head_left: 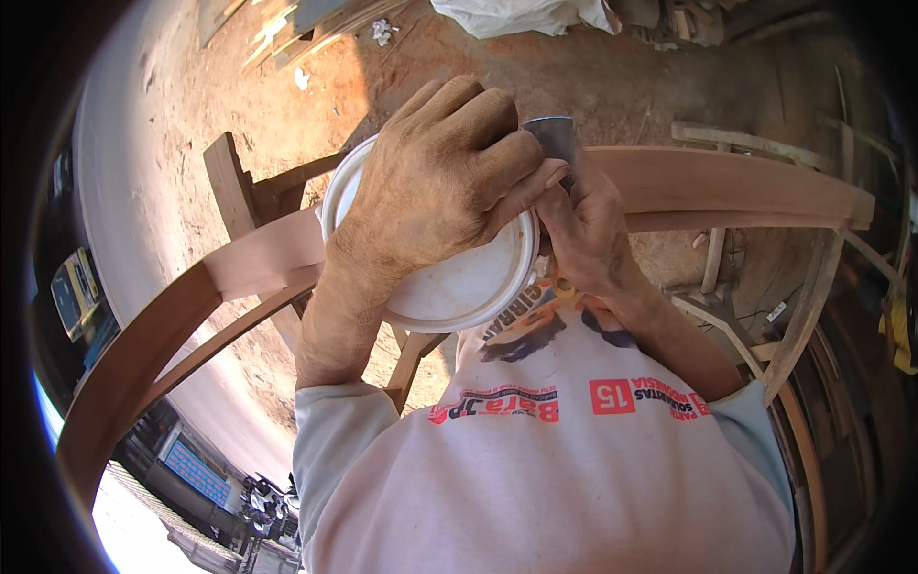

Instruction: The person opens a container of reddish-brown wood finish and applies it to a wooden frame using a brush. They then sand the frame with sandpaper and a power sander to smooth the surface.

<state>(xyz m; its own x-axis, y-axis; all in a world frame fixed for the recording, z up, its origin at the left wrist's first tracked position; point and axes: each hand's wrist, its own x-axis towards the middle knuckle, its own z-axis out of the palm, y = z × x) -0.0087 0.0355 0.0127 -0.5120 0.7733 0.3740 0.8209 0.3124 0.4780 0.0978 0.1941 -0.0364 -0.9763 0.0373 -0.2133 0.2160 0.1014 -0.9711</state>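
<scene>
A round white plastic lid (469,282), with a raised rim and faint stains, lies in front of my chest, level with the curved wooden beam. My left hand (445,172) is closed above it, knuckles up and thumb pointing right; its palm and whatever is in it are hidden. At the lid's right edge my right hand (588,234) is closed around a flat grey metal blade (552,139), like a scraper's. The blade's upper end sticks out past the fingers, and its lower part is covered. My two thumbs meet beside it.
A long curved wooden beam (727,187) runs from side to side on rough wooden trestles (808,301). Beyond it, planks (316,33) and a white sheet (526,14) lie on the dirt floor (459,62). A parked vehicle (76,292) shows at far left.
</scene>
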